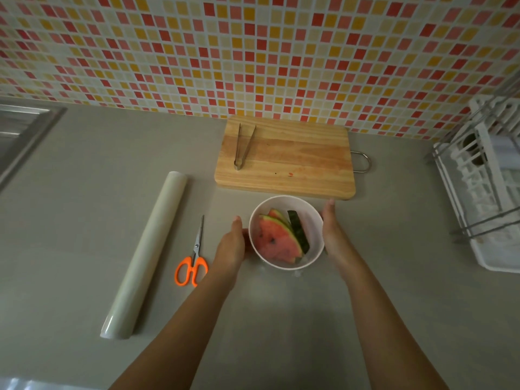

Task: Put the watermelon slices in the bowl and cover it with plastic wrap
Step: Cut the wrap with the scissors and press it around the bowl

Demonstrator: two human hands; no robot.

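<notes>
A white bowl [316,220] stands on the grey counter in front of me, with watermelon slices [277,239] leaning inside it. A thin clear film seems to lie over the bowl; its loose edge shows on the counter below the rim. My left hand [232,246] lies flat against the bowl's left side, fingers straight. On the opposite side my right hand [332,235] presses the bowl's wall, fingers straight too. The roll of plastic wrap [146,254] lies on the counter to the left.
Orange-handled scissors [194,260] lie between the roll and my left hand. Behind the bowl is a wooden cutting board [295,161] with metal tongs [243,144] on it. A white dish rack [486,187] stands at the right, a sink [19,130] at the far left.
</notes>
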